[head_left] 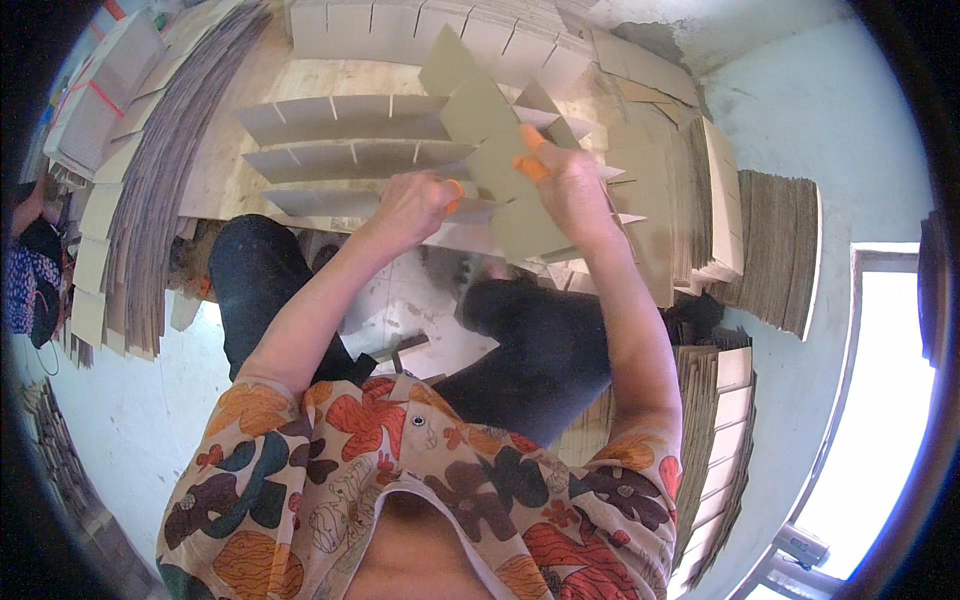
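Note:
Three long slotted cardboard strips [330, 160] stand on edge in rows across the wooden table in front of me. A cross strip of cardboard [490, 150] slants over them, and its slots partly meet theirs. My right hand [565, 185], with orange finger covers on thumb and finger, grips this cross strip by its right side. Closed at the nearest row, my left hand [415, 208] pinches the near cardboard strip [330, 203] and also wears an orange cover. More cross pieces [545, 105] stand to the right of the slanted one, partly hidden by my right hand.
A row of stacked slotted cardboard [400, 30] lines the table's far side. Tall cardboard stacks stand at the left [165, 170] and right [715, 200], with another pile [720, 440] lower right. My knees [255, 280] are under the table edge. Another person's arm [28, 205] shows far left.

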